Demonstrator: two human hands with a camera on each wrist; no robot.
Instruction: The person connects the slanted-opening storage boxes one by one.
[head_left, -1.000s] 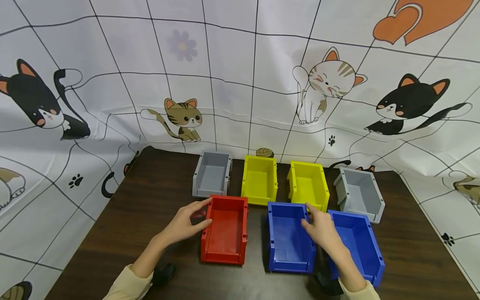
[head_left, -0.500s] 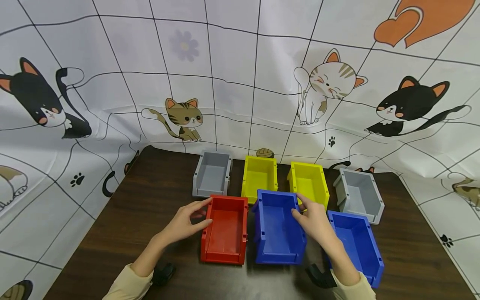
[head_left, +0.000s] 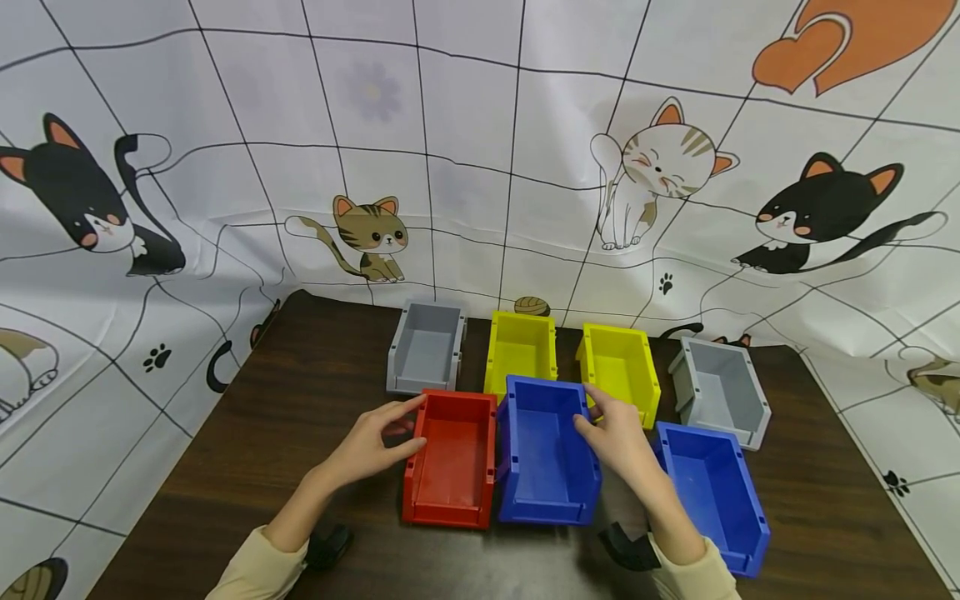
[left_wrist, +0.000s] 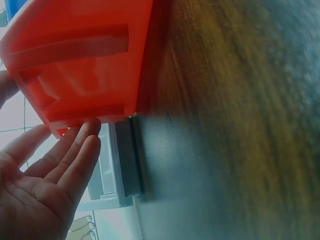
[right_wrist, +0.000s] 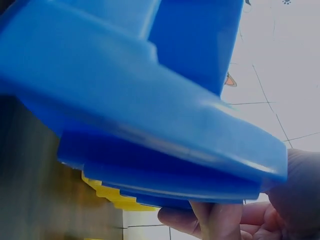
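My left hand (head_left: 372,444) holds the left wall of a red plastic storage bin (head_left: 453,458), thumb at the rim and fingers against the outer side. In the left wrist view, the fingertips touch the outside of that red bin (left_wrist: 82,75). A blue storage bin (head_left: 547,454) is gripped at its right wall by my right hand (head_left: 618,437). It stands close along the red bin's right side, slightly higher and tilted; whether the two touch I cannot tell. In the right wrist view, the blue bin (right_wrist: 110,85) hides part of the fingers curled beneath its rim.
A second blue bin (head_left: 716,500) sits right of my right forearm. Behind stand a grey bin (head_left: 426,350), two yellow bins (head_left: 522,346) and another grey bin (head_left: 720,392). The dark wooden table (head_left: 247,433) meets a cat-print cloth (head_left: 465,167) at the back.
My right hand has moved the blue bin left and a little away from me, up beside the red bin. The left hand and the red bin have stayed in place.
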